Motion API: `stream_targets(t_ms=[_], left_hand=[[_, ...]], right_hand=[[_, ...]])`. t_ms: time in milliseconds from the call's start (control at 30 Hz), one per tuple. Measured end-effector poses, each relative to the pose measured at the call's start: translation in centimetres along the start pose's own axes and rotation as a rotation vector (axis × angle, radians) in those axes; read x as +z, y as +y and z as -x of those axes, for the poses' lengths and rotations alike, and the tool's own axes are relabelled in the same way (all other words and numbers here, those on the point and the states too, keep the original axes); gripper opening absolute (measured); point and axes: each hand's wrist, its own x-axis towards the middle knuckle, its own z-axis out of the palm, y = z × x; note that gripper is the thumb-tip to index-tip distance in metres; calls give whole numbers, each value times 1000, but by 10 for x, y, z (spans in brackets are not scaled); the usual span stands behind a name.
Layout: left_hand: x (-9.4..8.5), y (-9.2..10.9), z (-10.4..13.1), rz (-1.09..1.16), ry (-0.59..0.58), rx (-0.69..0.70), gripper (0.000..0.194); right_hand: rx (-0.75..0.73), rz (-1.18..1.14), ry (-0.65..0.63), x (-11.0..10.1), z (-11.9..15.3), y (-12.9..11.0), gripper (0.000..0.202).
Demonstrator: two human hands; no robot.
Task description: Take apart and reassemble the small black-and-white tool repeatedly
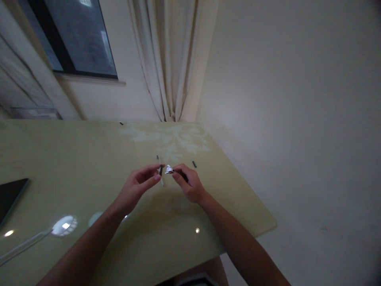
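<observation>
Holding small things in both hands over the pale green bench (74,159).
Pinching a dark strip (161,170) in the left hand (135,186), right above the slender white stick (162,182); gripping a dark item (182,176) in the right hand (192,186), with crumpled silver foil (169,170) sticking out just right of the stick. Showing also a small dark green piece (194,164) farther right of the stick, a flat black panel (12,194) well to its left, and a gathered curtain (171,59) beyond it.

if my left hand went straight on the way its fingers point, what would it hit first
Probably the silver piece in your right hand, just past the dark piece your left hand holds. Depth is unclear from one view, so it might pass by.
</observation>
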Motion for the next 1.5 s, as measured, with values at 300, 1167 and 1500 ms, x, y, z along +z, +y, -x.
stream_targets(t_ms=[300,1167,1500], left_hand=[[2,4,3,-16,-72,71,42],[4,9,6,-368,-29,411,29],[2,8,4,-349,-81,364,34]], right_hand=[[5,-25,-71,1,1,-4,37],[-17,-9,-133,-6,-1,7,41],[43,-88,-146,-3,1,9,43]])
